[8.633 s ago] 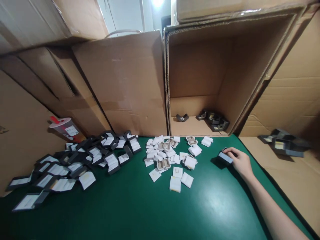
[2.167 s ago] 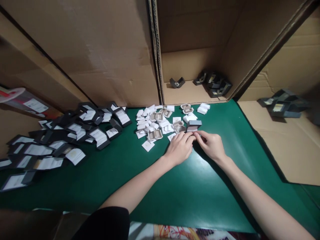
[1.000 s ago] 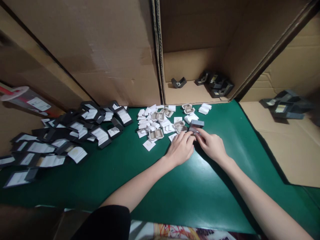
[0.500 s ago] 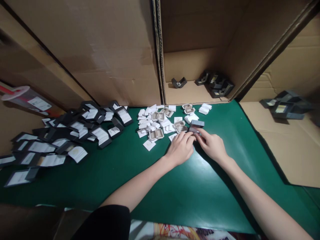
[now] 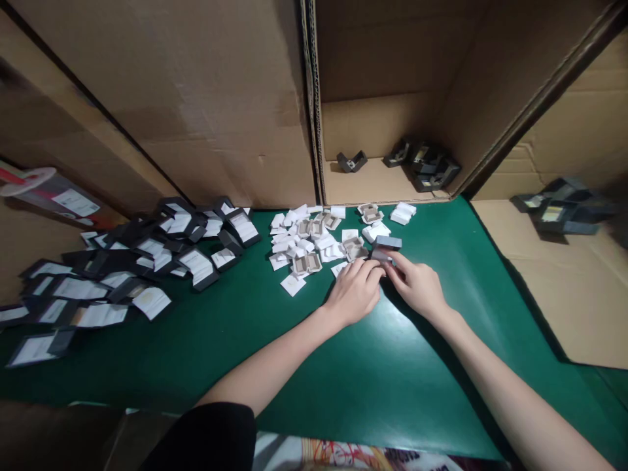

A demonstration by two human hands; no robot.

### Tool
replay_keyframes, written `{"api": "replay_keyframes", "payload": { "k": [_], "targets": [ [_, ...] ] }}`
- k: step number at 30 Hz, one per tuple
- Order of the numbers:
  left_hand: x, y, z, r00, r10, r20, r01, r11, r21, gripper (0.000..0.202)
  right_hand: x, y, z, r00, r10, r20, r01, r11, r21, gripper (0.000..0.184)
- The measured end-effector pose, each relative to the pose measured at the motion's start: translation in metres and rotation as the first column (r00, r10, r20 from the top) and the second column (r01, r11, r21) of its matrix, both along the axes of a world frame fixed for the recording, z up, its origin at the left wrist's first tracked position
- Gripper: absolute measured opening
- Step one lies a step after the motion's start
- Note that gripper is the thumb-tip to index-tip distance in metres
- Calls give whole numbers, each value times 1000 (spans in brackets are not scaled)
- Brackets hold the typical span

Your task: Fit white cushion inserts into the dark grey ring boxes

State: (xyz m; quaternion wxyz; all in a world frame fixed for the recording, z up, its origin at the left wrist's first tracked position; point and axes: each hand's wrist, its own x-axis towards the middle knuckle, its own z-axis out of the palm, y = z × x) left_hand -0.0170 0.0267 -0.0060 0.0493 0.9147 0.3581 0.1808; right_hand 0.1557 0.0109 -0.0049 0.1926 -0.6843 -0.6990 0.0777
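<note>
Both hands meet at a small dark hinged box (image 5: 388, 243) on the green table, its lid raised. My left hand (image 5: 357, 288) has curled fingers against the near left of the box. On the right side, my right hand (image 5: 417, 284) pinches the near part of the box between thumb and index finger. Fingers hide most of the inside. Just left of the hands lies a pile of white folded card inserts (image 5: 326, 245), some turned grey side up.
Many open dark boxes with white linings (image 5: 196, 265) are heaped at the left. An upright cardboard carton (image 5: 373, 186) behind holds several dark boxes (image 5: 432, 167). More dark boxes (image 5: 564, 209) sit on cardboard at right. A clear plastic tub (image 5: 59, 196) stands far left.
Almost nothing differs. Both hands stay at the small dark box, with only a very slight shift of fingers and view.
</note>
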Motion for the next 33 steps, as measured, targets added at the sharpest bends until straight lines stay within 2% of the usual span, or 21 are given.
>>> {"api": "replay_keyframes", "payload": {
  "k": [15,18,21,23,27,33],
  "targets": [
    [1,0,-1,1000,-9,20,9,1000,4,28,1,0,0,1000,7,-25,-8,999,-31,39],
    [2,-1,0,992,12,129,-17,999,37,31,3,-1,0,1000,-8,-15,8,999,-43,39],
    [0,0,1,939,83,334,-111,991,68,34,6,0,-3,999,-41,23,42,998,-36,41],
    [-4,3,2,903,98,419,-138,988,67,34,8,0,-5,997,-50,53,51,998,-21,42],
    [-16,11,0,790,165,590,-123,986,-112,32,10,1,-8,998,-29,50,27,999,37,41],
    [-29,16,-4,618,286,732,-59,946,-319,24,10,-2,-7,984,101,-144,-74,980,184,36]
  ]
}}
